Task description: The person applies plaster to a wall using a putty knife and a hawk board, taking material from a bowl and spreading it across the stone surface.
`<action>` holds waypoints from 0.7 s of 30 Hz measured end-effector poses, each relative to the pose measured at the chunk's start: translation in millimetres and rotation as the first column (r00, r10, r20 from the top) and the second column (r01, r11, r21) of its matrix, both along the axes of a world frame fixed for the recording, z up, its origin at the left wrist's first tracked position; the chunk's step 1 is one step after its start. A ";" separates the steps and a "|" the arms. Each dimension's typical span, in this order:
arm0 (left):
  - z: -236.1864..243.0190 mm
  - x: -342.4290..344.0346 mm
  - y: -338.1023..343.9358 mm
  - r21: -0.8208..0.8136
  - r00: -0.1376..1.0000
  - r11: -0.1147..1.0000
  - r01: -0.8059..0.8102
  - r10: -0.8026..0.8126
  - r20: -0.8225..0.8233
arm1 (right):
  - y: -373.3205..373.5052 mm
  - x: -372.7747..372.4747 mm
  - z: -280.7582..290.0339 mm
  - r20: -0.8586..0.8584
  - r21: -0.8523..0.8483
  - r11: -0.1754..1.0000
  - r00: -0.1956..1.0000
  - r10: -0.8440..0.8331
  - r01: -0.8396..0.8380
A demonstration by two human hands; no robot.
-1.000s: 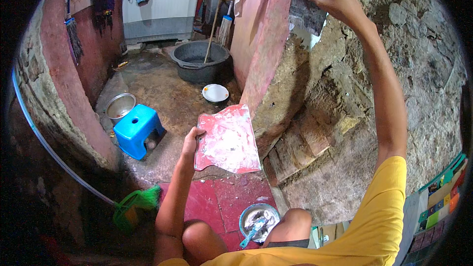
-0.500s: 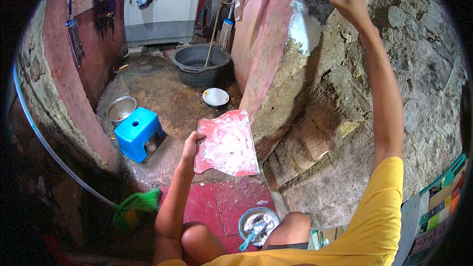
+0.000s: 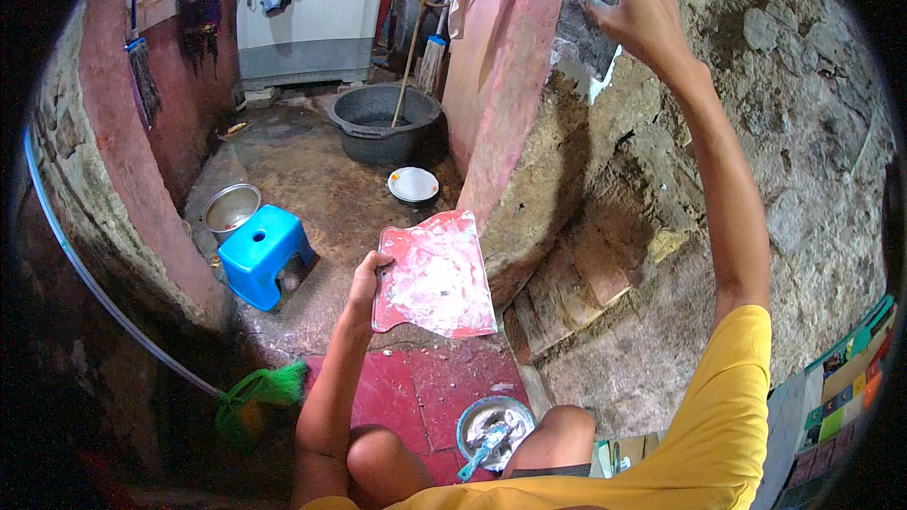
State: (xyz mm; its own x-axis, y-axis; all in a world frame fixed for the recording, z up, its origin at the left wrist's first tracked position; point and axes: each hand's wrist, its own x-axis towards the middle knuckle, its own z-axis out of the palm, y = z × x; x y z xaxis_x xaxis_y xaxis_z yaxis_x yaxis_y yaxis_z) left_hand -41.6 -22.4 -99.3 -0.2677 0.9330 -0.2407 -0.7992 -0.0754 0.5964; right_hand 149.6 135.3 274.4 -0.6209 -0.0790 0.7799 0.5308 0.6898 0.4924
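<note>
Head view: right hand (image 3: 638, 9) flat on grey trowel (image 3: 581, 24), pressed high against stone wall (image 3: 756, 132); left hand (image 3: 364, 279) pinching the near left edge of red board (image 3: 435, 274) smeared with white paste. Board looks tilted, so paste may slide off toward bowl (image 3: 491, 425) by the knees

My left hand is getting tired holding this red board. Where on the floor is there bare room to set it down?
Bare room: the red floor tiles between the green broom and the metal bowl, and the concrete between the blue stool and the white plate. It is crowded around the dark basin and the steel bowl.
</note>
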 end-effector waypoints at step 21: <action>-6.4 -2.1 2.1 0.008 0.999 0.999 0.031 -0.030 -0.019 | 9.7 -1.7 31.0 -0.065 0.057 0.990 0.990 -0.122 0.126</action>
State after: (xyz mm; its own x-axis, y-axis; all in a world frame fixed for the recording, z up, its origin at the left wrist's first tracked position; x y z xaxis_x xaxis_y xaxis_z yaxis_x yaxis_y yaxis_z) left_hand -43.7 -20.3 -105.7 -0.2435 0.9428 -0.2278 -0.7898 -0.0564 0.6107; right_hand 147.9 145.0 305.5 -0.5801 -0.0530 0.8128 0.6407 0.5865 0.4955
